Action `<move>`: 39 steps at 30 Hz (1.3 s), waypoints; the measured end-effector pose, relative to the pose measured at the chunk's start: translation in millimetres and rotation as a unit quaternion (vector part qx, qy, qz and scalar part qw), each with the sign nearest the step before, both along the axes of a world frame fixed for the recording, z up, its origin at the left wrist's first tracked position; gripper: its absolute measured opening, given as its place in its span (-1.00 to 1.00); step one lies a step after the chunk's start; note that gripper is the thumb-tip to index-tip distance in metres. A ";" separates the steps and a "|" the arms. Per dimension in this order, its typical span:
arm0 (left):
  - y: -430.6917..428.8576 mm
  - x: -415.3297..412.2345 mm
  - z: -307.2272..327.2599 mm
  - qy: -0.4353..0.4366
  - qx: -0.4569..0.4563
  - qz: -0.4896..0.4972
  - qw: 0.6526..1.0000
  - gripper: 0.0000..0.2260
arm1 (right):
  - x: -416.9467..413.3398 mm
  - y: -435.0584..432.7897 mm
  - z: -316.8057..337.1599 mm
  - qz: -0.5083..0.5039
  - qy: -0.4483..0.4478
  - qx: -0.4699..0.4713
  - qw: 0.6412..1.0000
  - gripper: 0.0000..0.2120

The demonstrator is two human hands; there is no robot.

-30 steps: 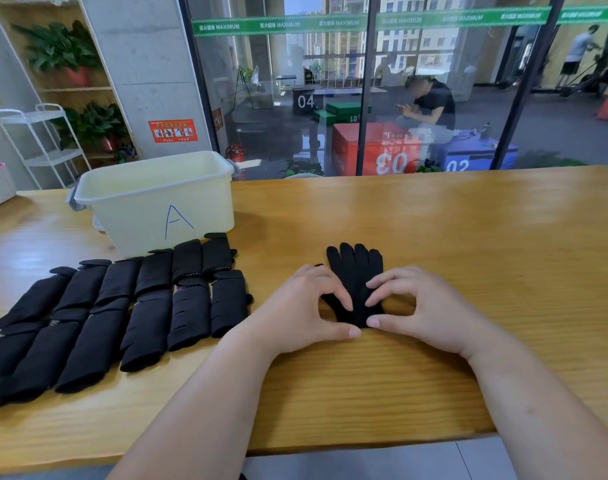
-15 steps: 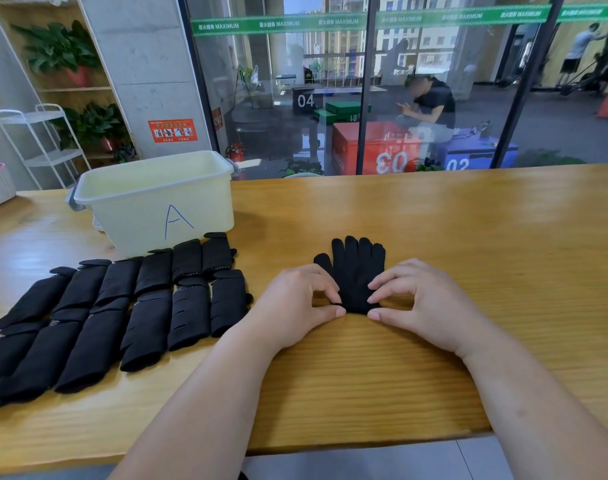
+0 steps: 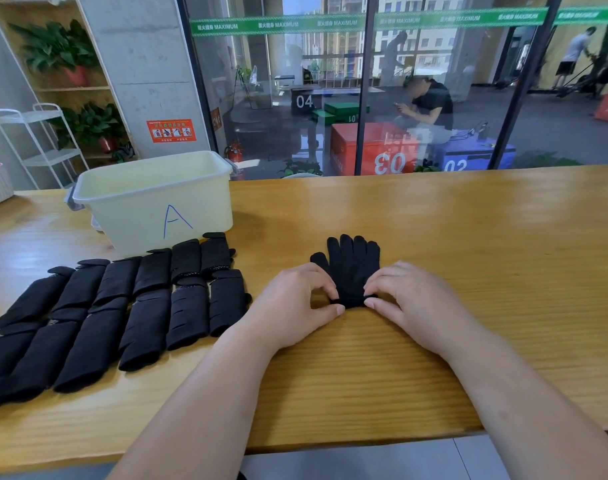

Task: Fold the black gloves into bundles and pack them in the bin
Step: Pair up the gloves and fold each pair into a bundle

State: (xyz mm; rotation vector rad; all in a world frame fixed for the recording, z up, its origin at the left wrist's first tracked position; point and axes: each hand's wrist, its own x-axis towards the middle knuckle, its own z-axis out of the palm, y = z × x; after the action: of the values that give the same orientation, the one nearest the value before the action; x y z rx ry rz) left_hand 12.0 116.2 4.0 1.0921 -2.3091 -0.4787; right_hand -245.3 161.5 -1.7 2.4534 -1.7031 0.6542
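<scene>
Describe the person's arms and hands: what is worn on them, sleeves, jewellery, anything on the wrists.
Both arms are bare as far as the frame shows: no sleeve reaches the left forearm or the right forearm. The left hand and right hand wear no gloves, and no ring, watch or bracelet shows. The visible thumbnails are short.

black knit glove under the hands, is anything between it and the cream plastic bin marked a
Nothing visible. Bare wooden table lies between the black knit glove and the open-topped cream plastic bin. The rows of folded black gloves sit before the bin's near wall, left of that path.
</scene>
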 end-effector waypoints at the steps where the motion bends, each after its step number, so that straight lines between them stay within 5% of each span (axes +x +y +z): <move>1: 0.3 0.1 0.1 -0.003 0.000 -0.001 1.000 -0.81 | 1.4 0.5 0.6 -0.004 -0.005 0.003 1.000 -0.82; 5: 2.3 -1.3 0.8 -0.005 -0.007 0.002 1.000 -0.71 | 0.8 2.4 0.6 -0.013 -0.055 0.010 0.998 -0.84; 9: 2.6 -3.3 0.3 -0.001 -0.031 0.004 1.000 -0.85 | -2.4 4.1 1.0 -0.012 -0.118 0.032 0.992 -0.92; 14: 0.9 -2.8 -1.4 0.009 -0.024 0.012 1.000 -0.90 | -1.5 4.7 1.2 -0.002 -0.094 0.039 0.995 -0.64; 20: 3.2 -3.5 0.7 0.025 0.003 0.028 0.999 -0.94 | 1.6 5.6 1.1 -0.058 -0.149 0.038 0.986 -0.85; 30: 4.3 -10.3 1.3 0.074 0.053 0.067 0.994 -0.93 | 8.3 2.9 0.8 -0.076 -0.280 0.069 0.954 -0.86; 35: 4.3 -17.4 0.8 0.081 0.061 0.092 0.991 -0.86 | 15.1 1.5 0.6 -0.086 -0.274 0.063 0.956 -0.82; 39: 5.9 -20.8 -1.6 0.058 0.023 0.100 0.993 -0.77 | 20.9 1.3 -3.3 -0.125 -0.178 -0.003 0.976 -0.80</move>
State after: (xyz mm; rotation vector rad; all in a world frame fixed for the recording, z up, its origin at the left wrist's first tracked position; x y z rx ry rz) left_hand -8.8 122.1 2.5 1.2695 -2.0711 -0.5058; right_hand -224.4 162.8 -5.0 2.1604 -2.0822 1.1118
